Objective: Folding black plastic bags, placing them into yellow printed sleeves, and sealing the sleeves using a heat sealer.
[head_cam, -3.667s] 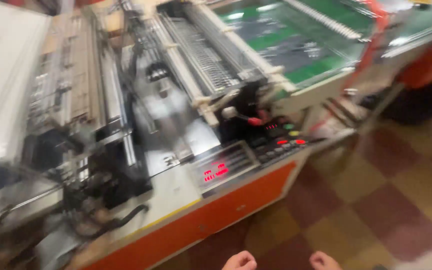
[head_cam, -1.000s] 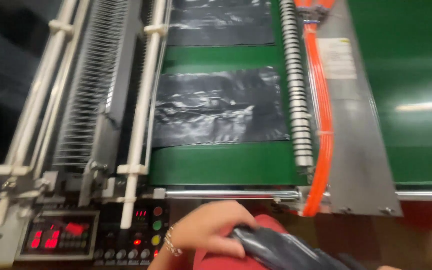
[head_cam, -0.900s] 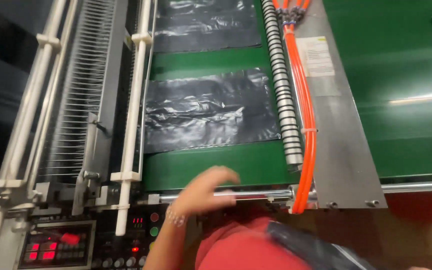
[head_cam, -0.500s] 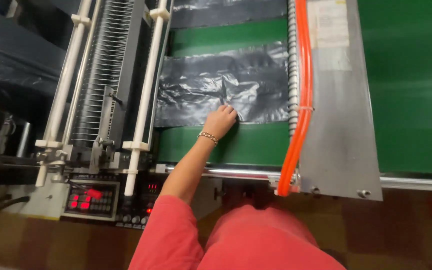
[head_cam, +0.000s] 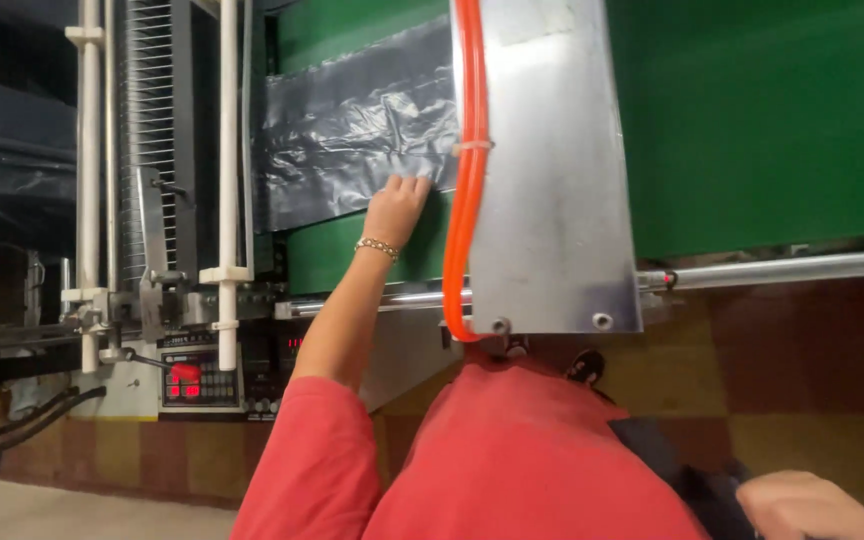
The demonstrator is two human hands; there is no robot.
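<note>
Left hand (head_cam: 397, 207), advanced since half a second ago toward 12 o'clock, fingertips pressed flat and unclenched on the near edge of the black plastic bag (head_cam: 352, 135) lying on the green conveyor belt (head_cam: 752, 120); right hand (head_cam: 812, 505), at 5 o'clock, grips dark bags.

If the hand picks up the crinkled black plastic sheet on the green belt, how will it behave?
The crinkled black plastic sheet looks thin and wrinkled, so it will probably be floppy and light. Its glossy surface may slip under the left hand. Flat on the green belt, it cannot roll.
</note>
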